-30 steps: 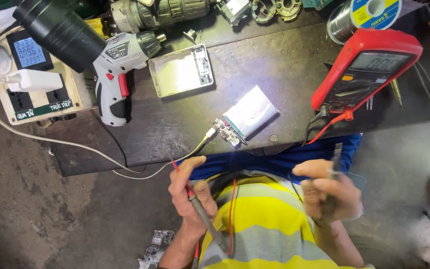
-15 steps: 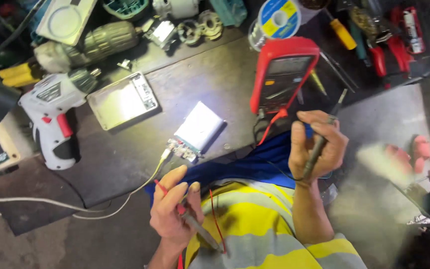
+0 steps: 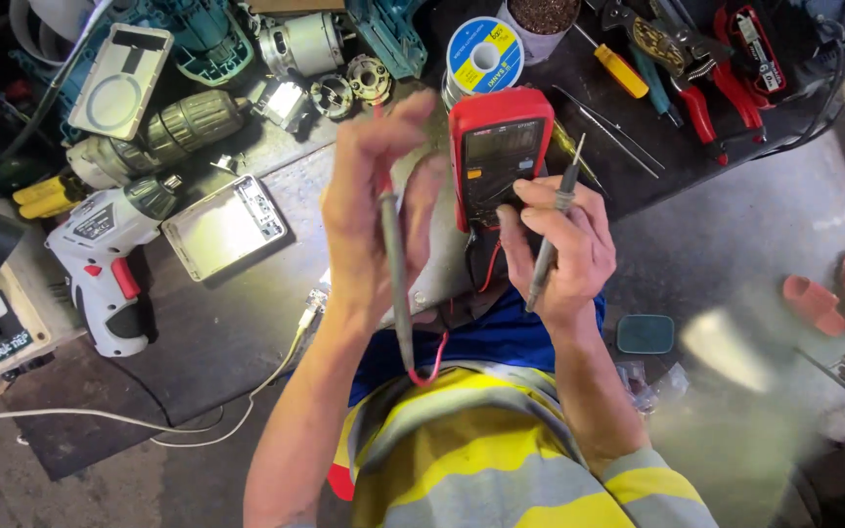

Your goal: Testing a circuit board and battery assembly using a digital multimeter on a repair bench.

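My left hand (image 3: 369,210) is raised over the bench and grips a grey test probe (image 3: 398,284) with a red lead curling from its lower end. My right hand (image 3: 557,249) holds a second grey probe (image 3: 552,230), tip pointing up, while its fingers rest on the lower part of a red multimeter (image 3: 499,147) standing on the dark bench top (image 3: 217,332). A small silver device is mostly hidden behind my left hand.
A white cordless screwdriver (image 3: 110,269) and an open metal phone frame (image 3: 225,225) lie at left. A solder spool (image 3: 483,54), motor parts (image 3: 300,44), red pliers (image 3: 701,93) and a yellow screwdriver (image 3: 620,70) crowd the back. A white cable (image 3: 149,425) trails off the front edge. Pink sandals (image 3: 833,288) on the floor.
Both hands rose from my lap toward the bench. The left hand lifted its probe over the silver device; the right hand reached the multimeter. The camera view shifted right.
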